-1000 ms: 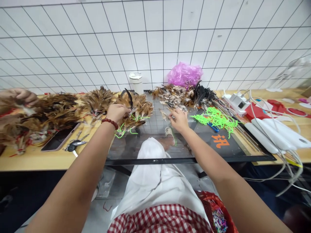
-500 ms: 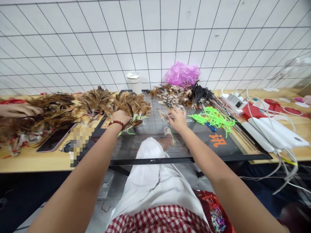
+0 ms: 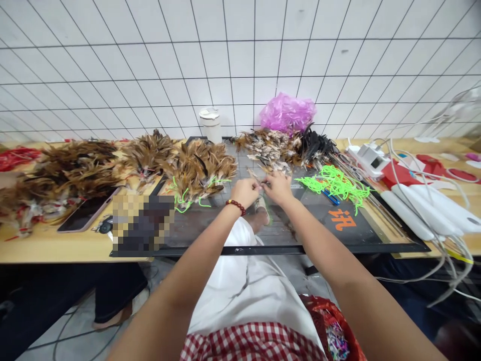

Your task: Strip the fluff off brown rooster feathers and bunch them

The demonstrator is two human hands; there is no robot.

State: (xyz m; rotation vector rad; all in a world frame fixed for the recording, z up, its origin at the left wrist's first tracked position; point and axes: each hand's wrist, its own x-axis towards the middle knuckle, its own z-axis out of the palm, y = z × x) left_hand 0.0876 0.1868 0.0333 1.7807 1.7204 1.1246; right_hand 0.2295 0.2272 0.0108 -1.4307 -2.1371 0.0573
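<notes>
Head view — hands [image 3: 278, 188] close together, feathers [image 3: 267, 144] beyond, green strands [image 3: 334, 183]

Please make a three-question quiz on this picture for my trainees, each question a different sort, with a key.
1. Short answer: On which hand's wrist is the dark red bracelet of round beads?

2. True or false: The mixed heap of brown, white and black feathers lies between the crumpled, translucent pink plastic bag and the right hand.

3. Multiple choice: Which of these lies nearest the right hand?
A) the tangle of bright green string
B) the upright white cup with a lid
C) the dark-screened flat phone

Key: 1. The left hand. 2. True. 3. A.
</notes>
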